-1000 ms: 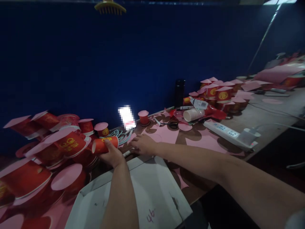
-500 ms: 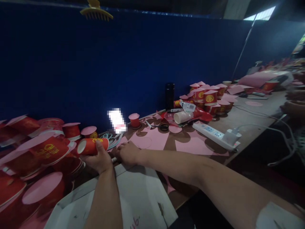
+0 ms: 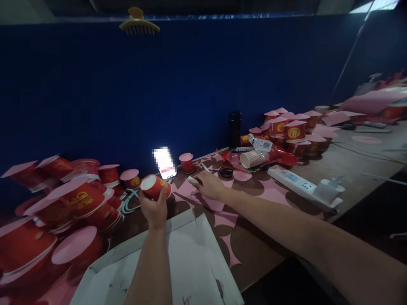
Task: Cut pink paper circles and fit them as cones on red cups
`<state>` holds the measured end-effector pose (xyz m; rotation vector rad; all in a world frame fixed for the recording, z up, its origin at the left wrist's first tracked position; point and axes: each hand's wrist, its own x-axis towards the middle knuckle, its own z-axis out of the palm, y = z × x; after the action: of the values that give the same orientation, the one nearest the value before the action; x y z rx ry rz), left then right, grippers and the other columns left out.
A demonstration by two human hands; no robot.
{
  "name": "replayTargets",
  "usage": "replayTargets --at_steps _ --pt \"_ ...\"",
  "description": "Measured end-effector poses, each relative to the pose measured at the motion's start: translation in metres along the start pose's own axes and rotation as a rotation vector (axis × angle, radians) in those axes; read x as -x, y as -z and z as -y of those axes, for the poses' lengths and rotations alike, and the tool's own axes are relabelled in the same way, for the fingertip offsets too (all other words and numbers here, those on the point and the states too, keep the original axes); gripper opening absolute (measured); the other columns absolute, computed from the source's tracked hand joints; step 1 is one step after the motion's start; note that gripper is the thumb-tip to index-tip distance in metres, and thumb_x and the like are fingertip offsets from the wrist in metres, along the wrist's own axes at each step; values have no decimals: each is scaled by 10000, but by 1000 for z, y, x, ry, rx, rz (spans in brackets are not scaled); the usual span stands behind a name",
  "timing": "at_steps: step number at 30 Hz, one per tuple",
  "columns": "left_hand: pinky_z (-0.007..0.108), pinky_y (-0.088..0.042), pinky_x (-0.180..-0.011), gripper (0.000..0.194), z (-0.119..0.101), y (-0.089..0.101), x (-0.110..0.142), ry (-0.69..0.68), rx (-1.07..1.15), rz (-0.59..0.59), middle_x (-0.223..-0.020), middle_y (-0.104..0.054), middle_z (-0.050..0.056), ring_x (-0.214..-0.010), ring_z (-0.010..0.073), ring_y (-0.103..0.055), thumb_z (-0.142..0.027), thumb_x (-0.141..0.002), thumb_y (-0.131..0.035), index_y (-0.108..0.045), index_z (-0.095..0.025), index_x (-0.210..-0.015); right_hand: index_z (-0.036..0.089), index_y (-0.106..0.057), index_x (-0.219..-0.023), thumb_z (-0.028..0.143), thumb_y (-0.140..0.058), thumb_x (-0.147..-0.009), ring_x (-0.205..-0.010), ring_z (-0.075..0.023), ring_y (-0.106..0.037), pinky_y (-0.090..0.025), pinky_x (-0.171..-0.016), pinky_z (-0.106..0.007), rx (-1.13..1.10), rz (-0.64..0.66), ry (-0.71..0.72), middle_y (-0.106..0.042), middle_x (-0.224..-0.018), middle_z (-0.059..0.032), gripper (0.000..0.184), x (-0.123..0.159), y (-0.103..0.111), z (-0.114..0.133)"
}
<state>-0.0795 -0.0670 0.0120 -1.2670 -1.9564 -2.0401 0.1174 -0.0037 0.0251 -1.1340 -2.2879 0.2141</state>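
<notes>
In the head view, my left hand (image 3: 154, 211) is wrapped round a red paper cup (image 3: 151, 186), tilted so that its pale round end faces up and left. My right hand (image 3: 210, 185) pinches a small white tube (image 3: 192, 180), with its end pointing left; the kind cannot be made out. Beneath that hand lie pink paper sheets (image 3: 206, 199) with round cut-outs. An open white cardboard box lid (image 3: 190, 254) sits under my left forearm. Behind the held cup, a bright phone screen (image 3: 164, 163) leans by the blue partition.
Red cups topped with pink discs (image 3: 81, 199) are piled at left; another stack (image 3: 294, 131) stands at right. Black scissors (image 3: 225, 172), a dark flask (image 3: 235, 129), bagged white cups (image 3: 252, 159) and a power strip (image 3: 302, 188) lie along the table. A yellow hair claw (image 3: 139, 22) hangs above.
My right hand has moved right and lifted away from beside my left hand, now with the white tube showing in its fingers. The held cup has turned, its pale end more upward.
</notes>
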Motion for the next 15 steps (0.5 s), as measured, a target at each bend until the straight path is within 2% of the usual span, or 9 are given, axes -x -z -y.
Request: replayTargets --at_steps 4,6,8,10,12,15 --pt "386 -484 -855 639 -5 -10 16 -35 13 230 -1033 -638 103 -905 233 -619 -465 -623 -748 -568 -146 -1147 267 -631 -1184 401 -502 -897 -888 -211 -620 -433 -698 -279 27 69 -72 -643 -1039 -92 342 15 -3 -8" --pt "377 -488 -842 630 -5 -12 21 -38 36 314 -1027 -638 92 -896 228 -622 -461 -636 -737 -565 -160 -1162 317 -582 -1258 453 -509 -882 -897 -215 -626 -435 -699 -277 27 101 -90 -649 -1056 -78 406 16 -4 -8" --pt "379 -482 -856 632 -4 -13 23 -34 19 376 -1040 -638 87 -917 232 -621 -458 -649 -727 -559 -174 -1188 342 -585 -1253 503 -511 -868 -906 -214 -631 -436 -707 -270 24 154 -104 -662 -1059 -61 424 10 -2 -10" --pt "382 -475 -870 643 -4 -13 23 -17 5 407 -1056 -639 85 -939 237 -621 -460 -661 -720 -547 -186 -1217 330 -645 -1169 519 -490 -873 -918 -205 -634 -437 -724 -258 31 199 -153 -678 -1059 -49 384 -4 4 -17" --pt "384 -470 -877 648 -4 -14 22 -4 0 414 -1063 -642 85 -951 241 -621 -465 -672 -715 -540 -192 -1233 304 -687 -1079 474 -453 -903 -964 -190 -629 -437 -763 -242 36 183 -273 -691 -1062 -35 339 -23 12 -29" --pt "386 -468 -875 644 -2 -17 21 15 -11 398 -1055 -649 83 -955 246 -622 -468 -664 -724 -548 -196 -1221 212 -694 -1050 404 -437 -913 -995 -228 -628 -453 -790 -287 79 147 -397 -686 -1082 -105 349 -53 18 -48"
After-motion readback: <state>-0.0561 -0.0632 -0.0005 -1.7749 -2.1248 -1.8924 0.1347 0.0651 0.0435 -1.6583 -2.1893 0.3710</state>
